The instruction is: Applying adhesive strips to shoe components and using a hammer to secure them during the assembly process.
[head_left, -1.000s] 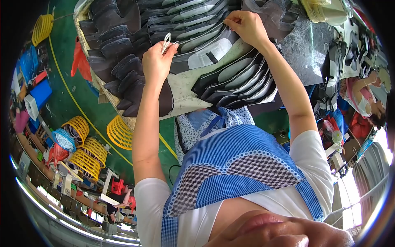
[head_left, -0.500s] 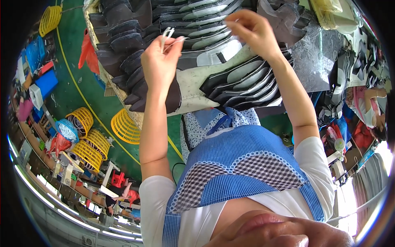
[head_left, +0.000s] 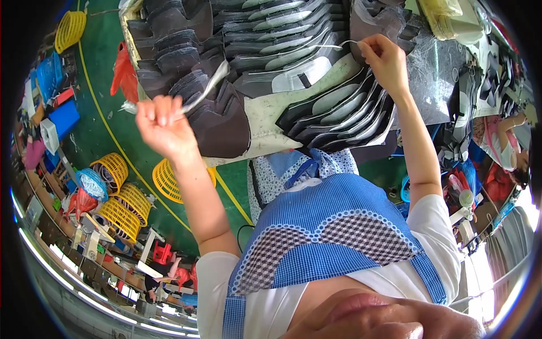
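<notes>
My left hand (head_left: 166,125) is closed on a white strip (head_left: 208,93), over the left edge of the worktable. One part of the strip rises in a loose curve over the dark pieces, and a short end sticks out on the far side of the fist. Farther right, my right hand (head_left: 387,63) pinches the end of a thin white string (head_left: 341,45), which trails left over the rows. Whether strip and string are one cannot be told. Below both hands lie overlapping dark cut pieces (head_left: 223,127), some with pale grey patches (head_left: 302,74).
A smaller fanned stack of dark pieces (head_left: 339,116) lies at the table's near edge. Pale plastic-wrapped material (head_left: 451,20) sits at the far right. Yellow baskets (head_left: 121,212) stand on the green floor at left, and a red bag (head_left: 122,70) hangs by the table's left edge.
My hands have moved apart: the left toward the table's left edge with the white strip trailing, the right outward to the right. The thin string now shows stretched beside my right hand.
</notes>
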Tool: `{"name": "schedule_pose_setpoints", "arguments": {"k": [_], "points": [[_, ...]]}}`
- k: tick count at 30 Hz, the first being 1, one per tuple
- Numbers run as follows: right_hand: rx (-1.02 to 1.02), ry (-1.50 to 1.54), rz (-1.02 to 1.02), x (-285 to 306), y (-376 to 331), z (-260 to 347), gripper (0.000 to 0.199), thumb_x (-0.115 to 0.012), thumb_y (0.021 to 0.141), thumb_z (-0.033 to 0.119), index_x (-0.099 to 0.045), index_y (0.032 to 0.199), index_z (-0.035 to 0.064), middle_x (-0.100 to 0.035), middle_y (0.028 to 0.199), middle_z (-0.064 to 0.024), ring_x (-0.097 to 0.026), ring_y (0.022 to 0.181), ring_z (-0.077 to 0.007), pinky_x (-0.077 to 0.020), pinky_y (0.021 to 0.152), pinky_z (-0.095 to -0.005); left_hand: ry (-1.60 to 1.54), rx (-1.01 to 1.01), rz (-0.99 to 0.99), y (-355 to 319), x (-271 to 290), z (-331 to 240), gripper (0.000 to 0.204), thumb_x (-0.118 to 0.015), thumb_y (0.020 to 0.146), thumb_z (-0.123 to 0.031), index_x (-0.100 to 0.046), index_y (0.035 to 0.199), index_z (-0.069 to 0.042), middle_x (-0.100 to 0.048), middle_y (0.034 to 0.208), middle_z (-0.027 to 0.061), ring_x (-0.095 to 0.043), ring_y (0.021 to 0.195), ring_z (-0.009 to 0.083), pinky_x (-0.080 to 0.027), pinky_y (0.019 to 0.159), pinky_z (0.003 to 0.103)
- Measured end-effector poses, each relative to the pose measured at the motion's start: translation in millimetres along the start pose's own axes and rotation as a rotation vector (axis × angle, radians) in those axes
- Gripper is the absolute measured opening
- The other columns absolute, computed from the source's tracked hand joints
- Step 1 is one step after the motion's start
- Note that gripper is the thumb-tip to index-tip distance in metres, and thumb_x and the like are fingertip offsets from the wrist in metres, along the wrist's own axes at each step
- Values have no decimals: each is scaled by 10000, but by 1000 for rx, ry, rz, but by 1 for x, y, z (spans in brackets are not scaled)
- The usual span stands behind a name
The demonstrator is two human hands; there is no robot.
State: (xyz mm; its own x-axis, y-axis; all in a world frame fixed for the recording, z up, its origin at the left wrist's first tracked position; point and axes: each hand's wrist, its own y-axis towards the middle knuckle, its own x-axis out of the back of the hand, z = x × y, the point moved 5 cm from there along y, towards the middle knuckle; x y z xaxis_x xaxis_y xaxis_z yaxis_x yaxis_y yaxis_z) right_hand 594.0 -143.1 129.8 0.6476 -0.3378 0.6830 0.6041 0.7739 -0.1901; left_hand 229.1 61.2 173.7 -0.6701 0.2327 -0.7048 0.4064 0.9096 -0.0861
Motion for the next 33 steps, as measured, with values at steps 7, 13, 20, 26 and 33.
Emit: {"name": "schedule_pose_setpoints", "arguments": {"k": [7, 13, 20, 26, 33], "points": [[454, 290, 328, -35, -48, 117, 104, -694, 829, 89, -671, 896, 13, -657, 734, -81, -621, 618, -140, -499, 578, -273, 487, 512, 236, -40, -106, 112, 348, -705, 864, -97, -605, 1186, -10, -612, 950, 8, -406, 606, -28, -324, 515, 148], [257, 223, 159, -24, 3, 41, 153, -671, 875, 138, -681, 951, 6, -648, 731, -41, -575, 648, -68, -482, 592, -240, 855, 398, 177, -9, -45, 102, 139, -724, 862, -177, -712, 841, -40, -575, 655, -56, -439, 562, 6, -324, 506, 183], [428, -171, -7, -52, 53, 21, 128, -658, 848, 168, -687, 920, 67, -680, 817, -99, -654, 701, -254, -520, 669, -327, 1097, 261, -18, 18, 4, 131, 189, -733, 855, -178, -703, 851, 8, -611, 672, -24, -497, 575, 25, -384, 519, 199], [371, -276, 15, -66, 65, 17, 144, -673, 829, 208, -688, 885, 76, -687, 817, -92, -667, 731, -269, -529, 674, -354, 1453, 54, 32, 37, -4, 132, 187, -733, 823, -200, -695, 804, -17, -648, 628, 107, -626, 534, 182, -461, 528, 301], [248, -406, -2, -70, 77, 19, 125, -660, 803, 159, -622, 857, 54, -640, 752, -145, -639, 698, -308, -511, 624, -394, 1827, -205, 37, 57, -1, 122, 170, -693, 821, -209, -636, 735, -74, -650, 614, 114, -648, 568, 332, -502, 524, 407]]}}
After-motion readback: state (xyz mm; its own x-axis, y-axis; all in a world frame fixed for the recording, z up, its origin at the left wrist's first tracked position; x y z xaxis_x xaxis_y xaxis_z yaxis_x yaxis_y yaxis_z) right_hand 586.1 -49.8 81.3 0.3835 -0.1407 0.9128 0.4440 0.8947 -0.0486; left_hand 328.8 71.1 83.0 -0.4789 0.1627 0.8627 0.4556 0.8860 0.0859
